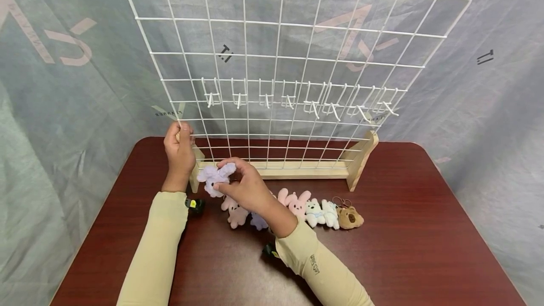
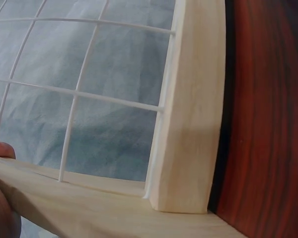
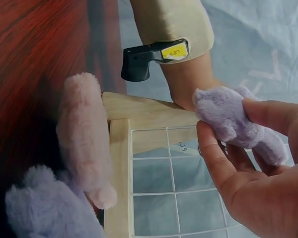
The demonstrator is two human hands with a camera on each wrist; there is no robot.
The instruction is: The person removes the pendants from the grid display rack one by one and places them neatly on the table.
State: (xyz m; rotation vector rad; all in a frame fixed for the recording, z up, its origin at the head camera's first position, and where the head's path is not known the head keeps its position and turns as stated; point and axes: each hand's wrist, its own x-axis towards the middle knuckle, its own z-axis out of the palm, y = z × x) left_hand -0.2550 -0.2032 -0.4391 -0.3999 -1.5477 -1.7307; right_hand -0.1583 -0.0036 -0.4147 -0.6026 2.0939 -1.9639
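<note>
My left hand [image 1: 179, 155] grips the left side of a white wire grid rack [image 1: 244, 53], where the grid meets its wooden side piece [image 2: 104, 203]. In the left wrist view only parts of its fingers show at the left edge. My right hand [image 1: 250, 188] pinches a small lavender plush bunny [image 3: 228, 116] between thumb and fingers, raised in front of the rack's lower left corner. Below that hand lie a pink plush [image 1: 237, 215] and another lavender plush [image 1: 258, 221], the latter partly hidden by the right arm.
Several white hooks [image 1: 266, 100] hang in a row across the grid. Right of my forearm lie a pink bunny plush [image 1: 297, 206], two white plush toys [image 1: 314, 214] and a brown plush [image 1: 350, 218] on the dark red table [image 1: 408, 249]. Grey curtains [image 1: 488, 107] stand behind.
</note>
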